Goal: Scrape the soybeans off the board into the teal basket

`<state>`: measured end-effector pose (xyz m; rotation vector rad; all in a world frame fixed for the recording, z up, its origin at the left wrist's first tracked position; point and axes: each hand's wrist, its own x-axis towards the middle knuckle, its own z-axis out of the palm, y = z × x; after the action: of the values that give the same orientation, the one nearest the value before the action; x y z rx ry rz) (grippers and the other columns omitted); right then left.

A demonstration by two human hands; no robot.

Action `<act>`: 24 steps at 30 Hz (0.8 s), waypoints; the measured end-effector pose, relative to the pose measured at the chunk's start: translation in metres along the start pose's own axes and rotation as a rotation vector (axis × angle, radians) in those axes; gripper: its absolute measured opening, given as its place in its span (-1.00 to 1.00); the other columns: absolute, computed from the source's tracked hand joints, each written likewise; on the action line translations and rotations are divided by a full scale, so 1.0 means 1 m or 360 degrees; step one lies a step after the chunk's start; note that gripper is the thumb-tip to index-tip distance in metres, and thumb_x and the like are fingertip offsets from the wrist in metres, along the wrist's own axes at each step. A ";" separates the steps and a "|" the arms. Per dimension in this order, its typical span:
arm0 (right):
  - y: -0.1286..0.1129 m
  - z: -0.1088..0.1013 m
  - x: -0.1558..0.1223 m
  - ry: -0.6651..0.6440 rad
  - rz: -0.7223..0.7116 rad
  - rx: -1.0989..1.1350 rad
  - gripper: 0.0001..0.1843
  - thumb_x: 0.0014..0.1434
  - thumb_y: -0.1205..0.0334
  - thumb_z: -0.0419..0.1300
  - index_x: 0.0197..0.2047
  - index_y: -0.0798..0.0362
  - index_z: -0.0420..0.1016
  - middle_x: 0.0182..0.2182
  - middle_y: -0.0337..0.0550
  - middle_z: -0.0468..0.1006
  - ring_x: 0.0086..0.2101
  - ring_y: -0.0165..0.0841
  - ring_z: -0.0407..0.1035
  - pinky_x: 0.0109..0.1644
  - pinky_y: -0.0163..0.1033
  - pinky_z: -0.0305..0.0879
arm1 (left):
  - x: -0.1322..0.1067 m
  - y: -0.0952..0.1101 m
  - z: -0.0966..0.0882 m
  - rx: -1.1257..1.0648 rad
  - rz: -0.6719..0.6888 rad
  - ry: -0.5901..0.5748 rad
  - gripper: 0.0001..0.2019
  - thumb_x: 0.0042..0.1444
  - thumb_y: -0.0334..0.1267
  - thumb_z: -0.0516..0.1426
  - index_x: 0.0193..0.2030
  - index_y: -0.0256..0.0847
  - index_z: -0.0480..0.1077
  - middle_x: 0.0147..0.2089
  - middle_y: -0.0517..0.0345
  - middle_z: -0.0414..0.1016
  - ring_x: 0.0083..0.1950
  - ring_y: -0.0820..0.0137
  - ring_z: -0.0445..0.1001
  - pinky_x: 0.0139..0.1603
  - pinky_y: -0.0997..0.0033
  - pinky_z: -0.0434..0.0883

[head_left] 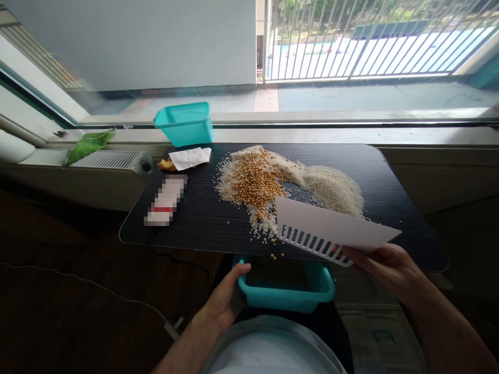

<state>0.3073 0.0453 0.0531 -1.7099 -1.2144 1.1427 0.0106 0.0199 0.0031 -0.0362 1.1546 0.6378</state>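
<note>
My left hand grips the left rim of a teal plastic bin, held below the table's front edge; small dark grains cover its bottom. In my right hand is a white slotted plastic sheet, tilted, its row of slots along the lower edge. The sheet's left end stands at the near side of a spread of yellow soybeans mixed with white rice. A larger mound of rice lies to the right, partly hidden behind the sheet. A few soybeans lie at the table edge above the bin.
The black table has rounded corners. A second teal bin stands at its back left, near a white paper and a blurred-out item. A green cloth lies on the radiator. A white cable crosses the floor.
</note>
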 end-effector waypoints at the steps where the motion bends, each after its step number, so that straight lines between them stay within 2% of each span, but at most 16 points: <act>1: -0.001 0.001 0.001 -0.0040 0.0009 -0.0007 -0.54 -0.23 -0.24 0.42 -0.51 0.02 0.69 -0.54 -0.10 0.64 -0.53 -0.25 0.43 -0.52 -0.23 0.41 | 0.000 0.000 0.000 -0.0004 -0.0002 -0.0003 -0.61 0.10 -0.18 0.16 0.06 -0.25 0.40 -0.18 0.03 0.62 -0.06 0.17 0.54 -0.11 0.30 0.43; 6: -0.010 0.010 0.004 -0.0160 -0.0016 0.0026 -0.51 -0.24 -0.23 0.43 -0.45 0.05 0.72 -0.49 -0.08 0.67 -0.53 -0.28 0.44 -0.50 -0.26 0.42 | -0.001 -0.001 0.001 -0.0018 -0.0004 -0.0017 -0.61 0.10 -0.16 0.18 0.05 -0.25 0.40 -0.15 0.01 0.61 -0.03 0.17 0.54 -0.09 0.32 0.42; 17: -0.020 0.014 -0.002 -0.0082 0.0037 0.0034 -0.52 -0.25 -0.22 0.44 -0.48 0.07 0.70 -0.48 -0.04 0.67 -0.50 -0.25 0.44 -0.46 -0.22 0.43 | 0.002 -0.002 0.000 -0.0016 -0.0009 -0.0012 -0.61 0.10 -0.18 0.17 0.07 -0.24 0.40 -0.15 0.02 0.63 -0.06 0.16 0.56 -0.06 0.28 0.43; 24: -0.022 0.014 -0.005 -0.0075 0.0040 0.0088 -0.52 -0.28 -0.25 0.44 -0.47 0.01 0.70 -0.48 -0.12 0.67 -0.49 -0.28 0.44 -0.45 -0.26 0.42 | -0.001 -0.001 0.002 0.0004 0.0008 -0.0026 -0.59 0.14 -0.17 0.13 0.12 -0.25 0.37 -0.10 0.01 0.62 -0.01 0.17 0.53 -0.05 0.29 0.42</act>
<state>0.2863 0.0479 0.0697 -1.6698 -1.1815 1.2268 0.0127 0.0194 0.0048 -0.0261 1.1397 0.6402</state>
